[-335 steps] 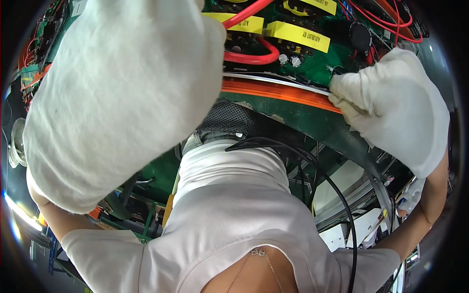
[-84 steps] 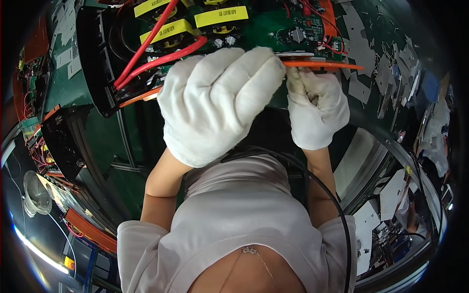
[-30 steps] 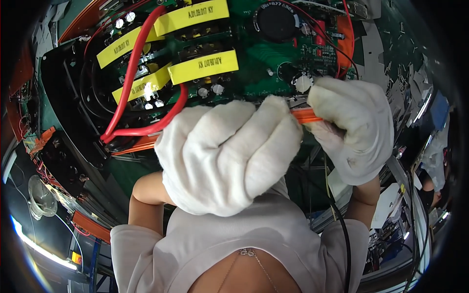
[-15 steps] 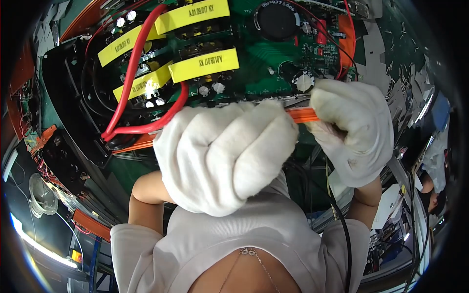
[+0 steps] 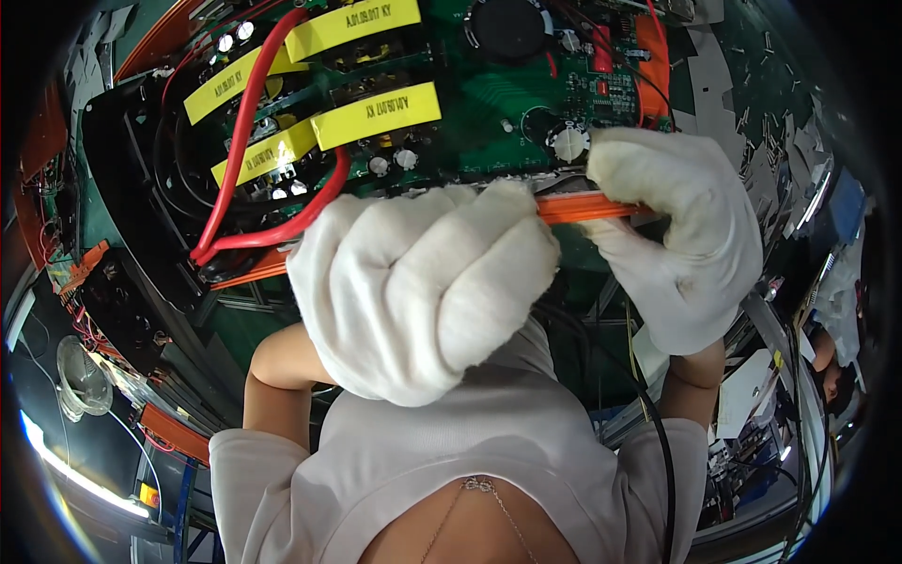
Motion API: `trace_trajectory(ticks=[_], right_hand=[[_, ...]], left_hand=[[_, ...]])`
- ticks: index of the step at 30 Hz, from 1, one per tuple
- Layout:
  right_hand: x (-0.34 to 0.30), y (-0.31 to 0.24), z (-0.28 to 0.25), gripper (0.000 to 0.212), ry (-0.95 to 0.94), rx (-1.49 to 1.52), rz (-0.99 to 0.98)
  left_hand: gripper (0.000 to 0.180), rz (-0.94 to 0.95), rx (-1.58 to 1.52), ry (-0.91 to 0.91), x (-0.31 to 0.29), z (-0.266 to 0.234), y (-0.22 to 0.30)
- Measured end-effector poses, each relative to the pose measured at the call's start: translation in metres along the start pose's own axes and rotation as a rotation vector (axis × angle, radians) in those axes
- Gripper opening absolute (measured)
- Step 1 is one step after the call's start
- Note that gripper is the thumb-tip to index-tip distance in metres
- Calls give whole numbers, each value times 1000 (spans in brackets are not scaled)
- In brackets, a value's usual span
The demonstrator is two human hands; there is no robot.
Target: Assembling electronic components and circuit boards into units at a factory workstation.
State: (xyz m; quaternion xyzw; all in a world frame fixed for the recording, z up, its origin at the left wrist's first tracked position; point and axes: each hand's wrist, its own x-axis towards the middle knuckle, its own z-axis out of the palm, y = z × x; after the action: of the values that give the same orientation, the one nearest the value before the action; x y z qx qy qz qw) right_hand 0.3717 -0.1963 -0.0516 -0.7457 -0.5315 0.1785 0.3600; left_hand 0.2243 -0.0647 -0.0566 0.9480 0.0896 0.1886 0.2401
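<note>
A green circuit board sits in an orange metal casing with a black end panel. My left hand, in a white glove, is closed around the casing's near wall, and its fingertips are hidden. Also gloved in white, my right hand curves in a C around the right end of that wall. Its thumb and fingers are apart, the fingers beside a capacitor at the board's edge. Yellow labelled strips and thick red cables lie over the board's left half.
Loose screws and flat grey pieces are scattered on the green bench at the right. A black cable hangs before my body. Other orange-cased units stand at the left, near a clear plastic cup.
The casing and board have shifted slightly left and away, and my left hand moved with them. My right hand's fingers have spread wider, showing more of the orange wall's end.
</note>
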Motion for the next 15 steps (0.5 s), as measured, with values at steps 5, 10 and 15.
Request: trace_trajectory(ticks=[5,10,15], right_hand=[[-3,5,2,30,-5,82,55],[0,-1,-2,33,-26,-92,25],[-3,0,2,36,-25,-89,59]], left_hand=[[41,84,-91,41,-2,4,-14],[43,-125,197,825,-21,-52,-47],[46,-335,407,198,-79,-63,-96]])
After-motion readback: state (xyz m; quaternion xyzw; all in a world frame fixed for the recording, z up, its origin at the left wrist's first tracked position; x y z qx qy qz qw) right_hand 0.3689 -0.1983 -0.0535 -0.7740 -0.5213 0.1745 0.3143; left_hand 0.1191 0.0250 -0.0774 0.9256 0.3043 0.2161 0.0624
